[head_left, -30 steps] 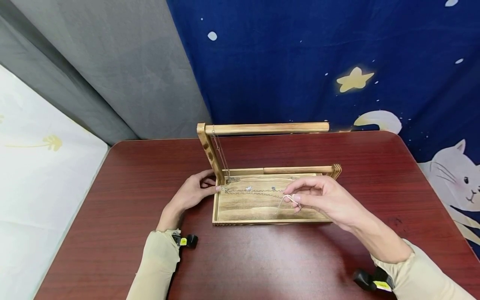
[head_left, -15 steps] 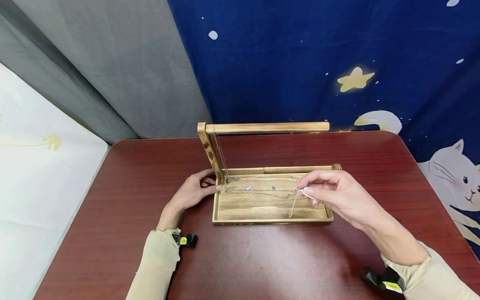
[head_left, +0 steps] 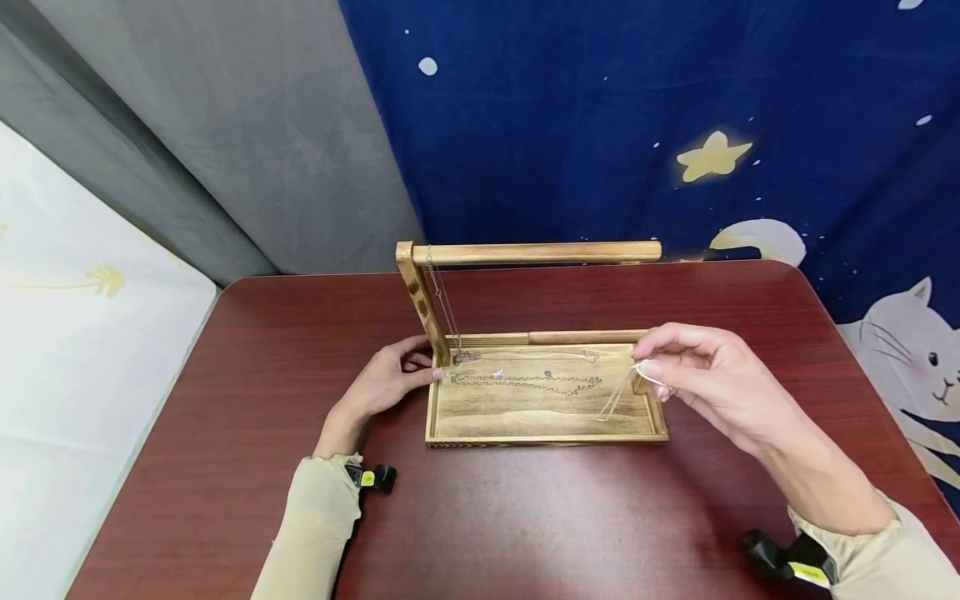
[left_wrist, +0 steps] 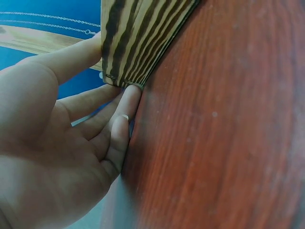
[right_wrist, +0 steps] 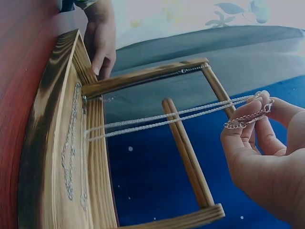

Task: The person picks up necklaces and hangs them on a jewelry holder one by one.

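Observation:
In the head view my left hand [head_left: 384, 383] grips the back left corner of a wooden jewellery stand [head_left: 510, 425], thumb in front and fingers behind. The left wrist view shows this thumb and fingertips at the striped wooden end [left_wrist: 138, 43]. My right hand [head_left: 723, 387] is raised over the tray's right end, pinching a silver necklace [right_wrist: 237, 126] near its clasp between thumb and fingers. Its two strands hang toward the tray. Another thin necklace [head_left: 442, 300] loops over the stand's upper bar [head_left: 540, 253], by the left post. A further chain [head_left: 525, 382] lies stretched along the tray floor.
One more thin necklace [head_left: 517, 358] lies along the back of the tray. The stand's lower bar [head_left: 577, 337] runs behind it, and the upper bar's right end is free. Under everything is a red-brown table [head_left: 480, 517], with a blue curtain [head_left: 555, 125] behind.
My right hand has moved right and up with the pinched necklace, whose strands now hang lower and longer. The left hand has kept its place at the stand's corner.

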Motion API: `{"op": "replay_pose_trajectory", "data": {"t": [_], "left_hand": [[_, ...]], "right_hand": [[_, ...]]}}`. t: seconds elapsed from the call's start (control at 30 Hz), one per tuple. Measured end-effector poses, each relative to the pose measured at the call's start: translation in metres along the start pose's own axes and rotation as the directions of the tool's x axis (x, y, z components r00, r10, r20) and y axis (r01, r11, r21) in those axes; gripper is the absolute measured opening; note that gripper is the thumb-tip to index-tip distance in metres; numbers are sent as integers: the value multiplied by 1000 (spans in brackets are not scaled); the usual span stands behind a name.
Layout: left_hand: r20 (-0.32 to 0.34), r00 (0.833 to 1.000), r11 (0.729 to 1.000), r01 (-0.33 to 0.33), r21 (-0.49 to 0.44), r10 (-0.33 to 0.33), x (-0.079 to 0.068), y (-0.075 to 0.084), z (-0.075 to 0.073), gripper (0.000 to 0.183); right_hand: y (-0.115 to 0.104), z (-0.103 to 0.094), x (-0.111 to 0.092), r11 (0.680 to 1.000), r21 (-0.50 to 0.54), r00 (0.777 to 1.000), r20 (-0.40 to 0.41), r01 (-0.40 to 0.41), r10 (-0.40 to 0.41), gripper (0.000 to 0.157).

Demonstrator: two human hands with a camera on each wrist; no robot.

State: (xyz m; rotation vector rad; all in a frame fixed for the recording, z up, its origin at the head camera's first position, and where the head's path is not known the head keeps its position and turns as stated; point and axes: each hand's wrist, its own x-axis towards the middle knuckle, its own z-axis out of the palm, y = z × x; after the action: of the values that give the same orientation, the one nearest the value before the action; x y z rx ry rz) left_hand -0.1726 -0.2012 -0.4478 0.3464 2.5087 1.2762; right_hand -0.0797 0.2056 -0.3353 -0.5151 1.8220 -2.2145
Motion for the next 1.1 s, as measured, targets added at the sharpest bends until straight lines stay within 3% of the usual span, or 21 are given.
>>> {"op": "replay_pose_trajectory", "data": {"t": [0.2,0.77,1.1], "left_hand": [[0,1000,1000,4,5,-4,1,0,0,66],[-13,1000,1000,-12,-6,11,1,-4,1,66],[-12,1000,1000,-19,-24,18,1,-2,2,68]], "right_hand": [[-2,-11,-4,998,58,1000,2,28,-28,22],[-7,-33,-9,977,175,992,-4,121,-122,34],[-11,-46,-12,972,202,993,-4,119,-121,37]]}}
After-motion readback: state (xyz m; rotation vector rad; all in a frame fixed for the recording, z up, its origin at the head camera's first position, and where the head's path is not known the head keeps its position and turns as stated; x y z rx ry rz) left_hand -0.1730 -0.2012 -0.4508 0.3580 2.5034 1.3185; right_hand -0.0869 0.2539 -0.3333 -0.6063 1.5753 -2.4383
